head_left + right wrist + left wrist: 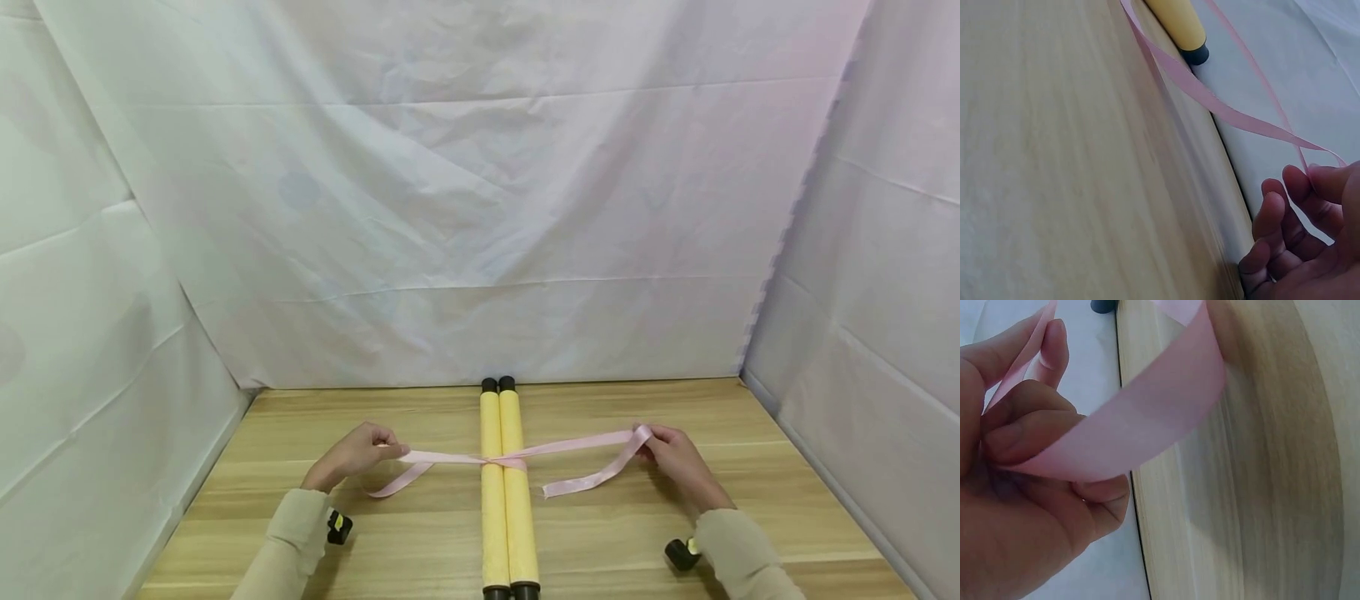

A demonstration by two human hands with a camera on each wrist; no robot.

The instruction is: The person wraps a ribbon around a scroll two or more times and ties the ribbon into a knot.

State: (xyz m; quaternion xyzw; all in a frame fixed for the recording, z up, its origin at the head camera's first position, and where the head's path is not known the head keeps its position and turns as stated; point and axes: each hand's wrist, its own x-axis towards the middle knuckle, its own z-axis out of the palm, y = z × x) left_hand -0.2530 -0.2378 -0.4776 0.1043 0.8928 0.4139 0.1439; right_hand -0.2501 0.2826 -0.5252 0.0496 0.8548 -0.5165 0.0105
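Two yellow rolls [504,517] with black end caps lie side by side on the wooden table. A pink ribbon [576,444] is wrapped around both and crosses on top of them. On the left, my left hand [366,454] pinches one length of it between thumb and index finger, and a loose tail hangs below; in the left wrist view the ribbon [1141,419] also passes by the curled fingers. My right hand [670,458] pinches the other length out to the right, its free end drooping to the table. Both lengths are stretched outward from the crossing.
A wood-grain table [420,550] lies beneath everything. White cloth [480,208] hangs behind it and along both sides. Small black devices [339,527] sit at the wrists, beside the beige sleeves [738,546].
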